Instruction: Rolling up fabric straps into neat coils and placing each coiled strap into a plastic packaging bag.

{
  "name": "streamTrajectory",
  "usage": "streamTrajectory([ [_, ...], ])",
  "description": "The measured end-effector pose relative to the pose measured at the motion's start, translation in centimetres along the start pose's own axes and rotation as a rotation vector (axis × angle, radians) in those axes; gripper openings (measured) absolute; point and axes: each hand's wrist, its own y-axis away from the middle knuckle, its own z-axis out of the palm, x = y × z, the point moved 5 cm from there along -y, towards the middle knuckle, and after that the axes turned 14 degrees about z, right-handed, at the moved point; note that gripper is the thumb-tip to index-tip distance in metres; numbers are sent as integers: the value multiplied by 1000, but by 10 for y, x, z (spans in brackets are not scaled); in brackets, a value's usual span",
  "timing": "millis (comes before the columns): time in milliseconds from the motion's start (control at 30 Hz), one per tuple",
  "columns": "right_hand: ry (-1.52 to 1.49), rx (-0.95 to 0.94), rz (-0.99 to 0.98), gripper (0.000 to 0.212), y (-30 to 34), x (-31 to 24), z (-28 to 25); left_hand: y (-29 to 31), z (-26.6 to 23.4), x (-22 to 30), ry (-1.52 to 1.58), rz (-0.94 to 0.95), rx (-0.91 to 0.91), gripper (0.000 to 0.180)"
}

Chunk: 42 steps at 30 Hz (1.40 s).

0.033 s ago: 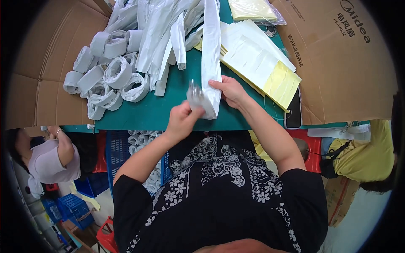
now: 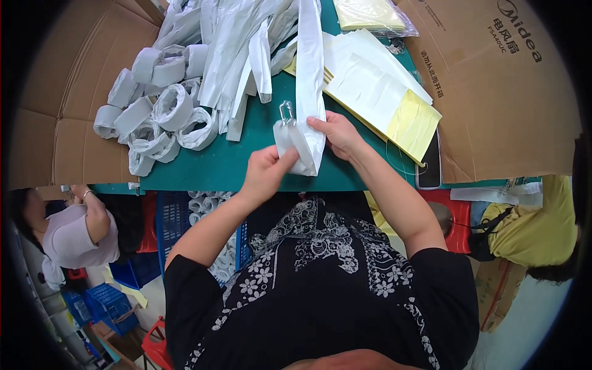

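A long white plastic-like strip [image 2: 309,61] runs from the far edge toward me and folds over near the table's front. My left hand [image 2: 265,176] is closed on its short folded end, thumb on top. A small bent metal hook or clip [image 2: 286,111] sticks out of that end. My right hand [image 2: 339,137] pinches the long part's right edge, thumb above and fingers mostly behind. Coiled white strips [image 2: 172,108] are heaped at the left. More loose flat strips [image 2: 228,55] lie beyond my left hand.
White and yellow sheets [image 2: 376,80] lie on the green tabletop [image 2: 203,169], with a phone-like dark slab [image 2: 428,161] nearby. Cardboard walls [image 2: 499,111] stand on both sides. Below the table is a blue basket [image 2: 169,225] of white rolls. Other people sit left and right.
The metal hook and folded end, blurred before, are now sharp and stand a little more upright. Both hands keep nearly the same place and hold.
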Motion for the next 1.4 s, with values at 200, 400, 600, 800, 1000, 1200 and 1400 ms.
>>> streamTrajectory([
  [200,236,-114,-158,32,21,-6,3,-20,13,-2,382,-461,114,31],
  [400,610,-236,-388,41,43,-9,6,-29,21,-7,554,-664,-32,32],
  [600,697,-261,-350,39,51,2,-5,-31,18,-8,694,-654,-139,31],
  [800,478,-29,-413,39,36,4,-14,-23,20,13,523,-484,-70,39],
  [1000,426,1,-389,39,28,9,-7,-11,7,0,454,-436,-187,37],
  [1200,677,65,-400,37,32,6,3,-11,4,-18,572,-556,46,33],
  [1400,1067,1,-600,30,67,-14,33,-16,9,-34,557,-622,67,29],
])
